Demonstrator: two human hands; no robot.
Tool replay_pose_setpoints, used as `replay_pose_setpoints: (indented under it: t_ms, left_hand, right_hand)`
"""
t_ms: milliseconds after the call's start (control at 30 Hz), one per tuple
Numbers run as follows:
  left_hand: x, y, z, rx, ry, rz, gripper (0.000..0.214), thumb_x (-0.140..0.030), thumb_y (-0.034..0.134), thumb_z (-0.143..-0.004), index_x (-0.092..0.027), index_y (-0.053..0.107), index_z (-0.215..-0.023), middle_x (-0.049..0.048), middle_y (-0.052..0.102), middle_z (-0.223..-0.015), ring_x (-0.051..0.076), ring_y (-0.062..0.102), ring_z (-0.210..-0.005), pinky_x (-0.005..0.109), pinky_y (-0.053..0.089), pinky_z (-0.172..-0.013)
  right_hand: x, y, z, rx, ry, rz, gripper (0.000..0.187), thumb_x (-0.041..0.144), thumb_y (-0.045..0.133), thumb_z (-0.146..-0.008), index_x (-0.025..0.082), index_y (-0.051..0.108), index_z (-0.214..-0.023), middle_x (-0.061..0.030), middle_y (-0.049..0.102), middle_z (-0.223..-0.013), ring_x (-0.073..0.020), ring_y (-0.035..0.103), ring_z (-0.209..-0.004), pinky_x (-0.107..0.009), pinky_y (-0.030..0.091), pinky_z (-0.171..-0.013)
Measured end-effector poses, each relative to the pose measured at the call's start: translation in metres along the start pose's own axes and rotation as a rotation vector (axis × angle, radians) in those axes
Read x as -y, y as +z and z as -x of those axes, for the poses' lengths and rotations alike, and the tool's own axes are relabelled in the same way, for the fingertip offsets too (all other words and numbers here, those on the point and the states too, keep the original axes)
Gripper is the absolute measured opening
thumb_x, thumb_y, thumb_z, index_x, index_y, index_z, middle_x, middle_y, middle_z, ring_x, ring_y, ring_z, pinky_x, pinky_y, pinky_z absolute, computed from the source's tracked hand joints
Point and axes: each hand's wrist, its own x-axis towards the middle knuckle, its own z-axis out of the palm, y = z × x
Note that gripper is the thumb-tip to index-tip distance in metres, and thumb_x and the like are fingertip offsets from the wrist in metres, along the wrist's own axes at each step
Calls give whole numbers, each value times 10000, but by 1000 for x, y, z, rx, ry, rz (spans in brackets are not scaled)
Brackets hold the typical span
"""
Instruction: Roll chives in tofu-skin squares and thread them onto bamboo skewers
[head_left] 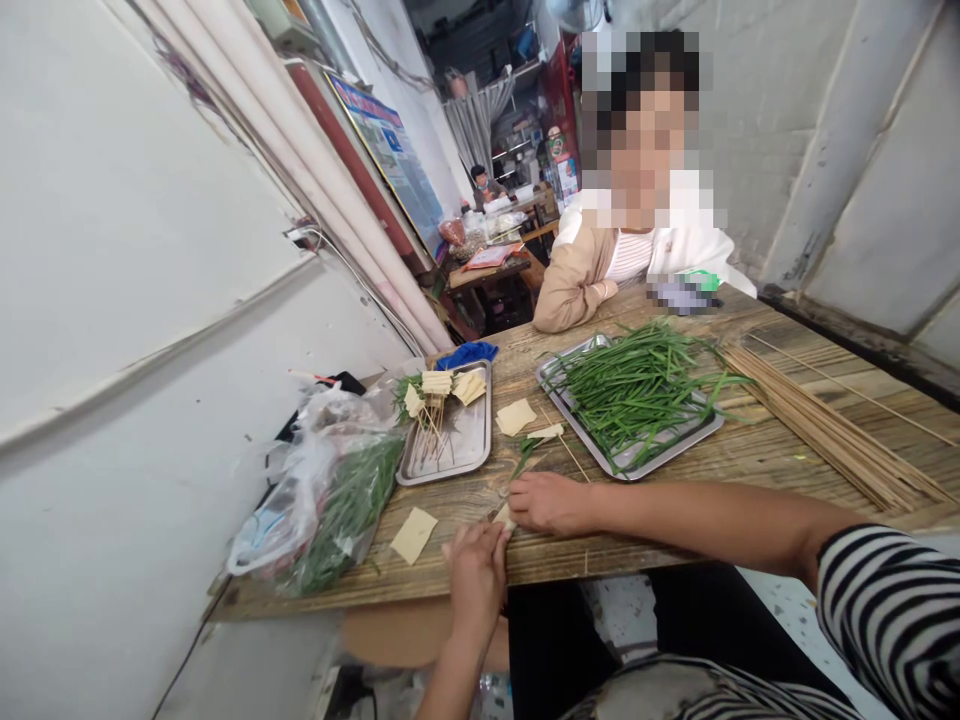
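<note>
My left hand (pixel 476 562) and my right hand (pixel 550 503) meet near the table's front edge. Between them is a pale yellow tofu-skin roll (pixel 505 517) with green leaf ends poking out beyond my right hand; both hands have their fingers closed on it. My fingers hide most of the roll. Loose flat tofu-skin sheets (pixel 413 535) lie to the left of my left hand and farther back. Just beyond my right hand a small roll (pixel 546 432) rests by a thin bamboo skewer (pixel 576 460).
A metal tray (pixel 480 455) holds skewered rolls with greens. Another tray (pixel 637 467) is heaped with chives (pixel 637 385). Long bamboo skewers (pixel 832 430) lie at right. Plastic bags of greens (pixel 341 515) crowd the left edge. Across the wooden table sits a person (pixel 577 265), arms on it.
</note>
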Motion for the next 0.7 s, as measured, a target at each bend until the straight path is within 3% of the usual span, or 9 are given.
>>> replay_pose_setpoints:
  t_ms: [200,333,500,600,700]
  left_hand:
    - [1,3,21,-149,71,-134,252,-182,465,-900,-225,657,-1057,31,676,-785,177,530,-709,312,307,-662]
    - [-3,0,23,-125,160,-283,250,-144,475,-886,-217,654,-1045,40,690,-869,189,531,-763,344,297,-704]
    - [-5,0,17,-105,101,-315,186,-256,507,-894,-231,657,-1000,40,687,-943,197,543,-841,368,289,-766]
    - [-1,5,14,-84,64,-249,204,-239,467,-911,-237,666,-955,31,678,-904,184,544,-820,349,281,-747]
    - [0,9,11,-76,5,-224,238,-245,446,-917,-234,682,-883,28,671,-816,187,533,-768,351,267,-733]
  right_hand:
    - [-12,-15,-12,130,-21,-86,241,238,487,-905,166,632,-726,-52,600,-832,-191,490,-823,-291,282,-558]
    - [-16,-20,-19,190,-25,-122,221,222,518,-882,167,656,-718,-56,615,-822,-198,505,-814,-288,274,-549]
    - [-18,-22,-22,243,1,-165,216,211,504,-885,162,665,-749,-69,619,-862,-202,510,-843,-290,295,-582]
    - [-16,-21,-19,226,23,-151,213,221,489,-900,167,664,-791,-66,614,-893,-207,504,-871,-299,319,-632]
    - [-9,-17,-13,103,49,-58,215,245,464,-922,161,646,-842,-65,597,-886,-208,487,-879,-321,334,-697]
